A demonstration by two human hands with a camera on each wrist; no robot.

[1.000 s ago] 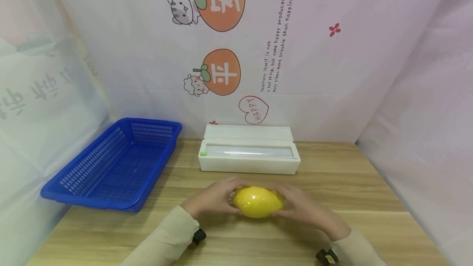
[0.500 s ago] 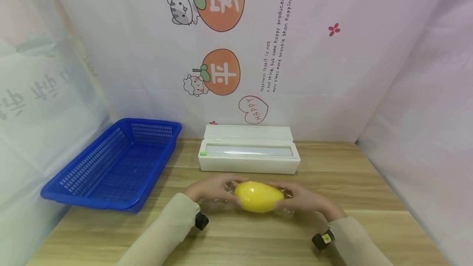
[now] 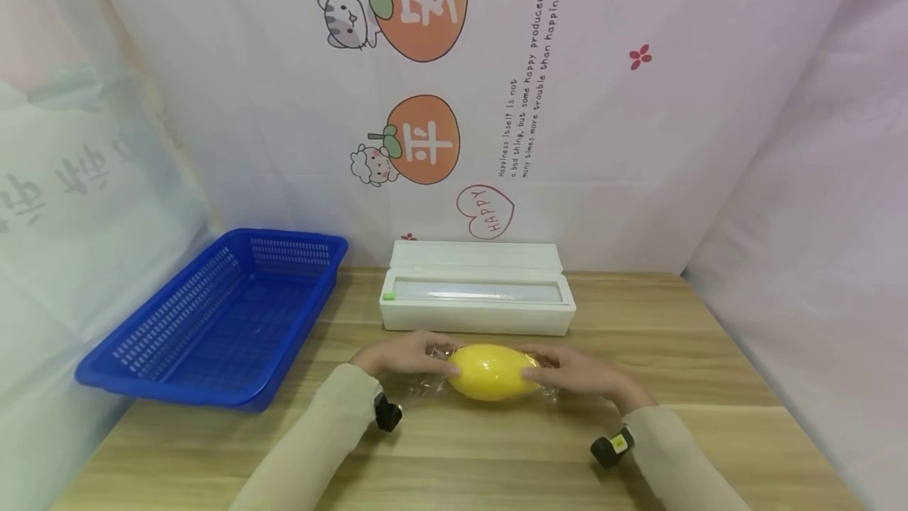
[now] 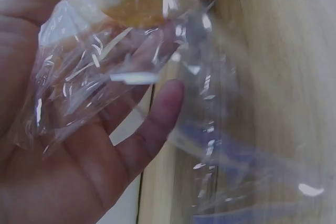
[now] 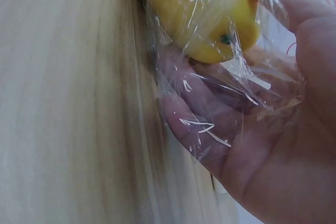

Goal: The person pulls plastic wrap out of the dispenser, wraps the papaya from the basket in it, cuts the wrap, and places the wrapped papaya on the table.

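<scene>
A yellow lemon [image 3: 493, 373] is held just over the wooden table, loosely wrapped in clear cling film [image 3: 426, 386]. My left hand [image 3: 404, 353] grips its left end, thumb in front and fingers behind. From the opposite side my right hand [image 3: 585, 375] holds the right end in the same way. Crumpled film [image 4: 89, 82] spreads across the left palm and trails off over the table in the left wrist view. In the right wrist view the lemon's green-tipped end [image 5: 226, 39] shows through film bunched against the right hand's fingers. The far fingers are partly hidden behind the fruit.
Behind the hands stands a white cling film box [image 3: 478, 315], lid up, with a roll inside and a small green slider at its left. A blue plastic basket [image 3: 284, 361] sits at the left. Printed white cloth walls [image 3: 603, 140] surround the table [image 3: 496, 464].
Both hands have shifted slightly away from me with the lemon. The fruit has turned a little between them, and film ends now show at both sides.
</scene>
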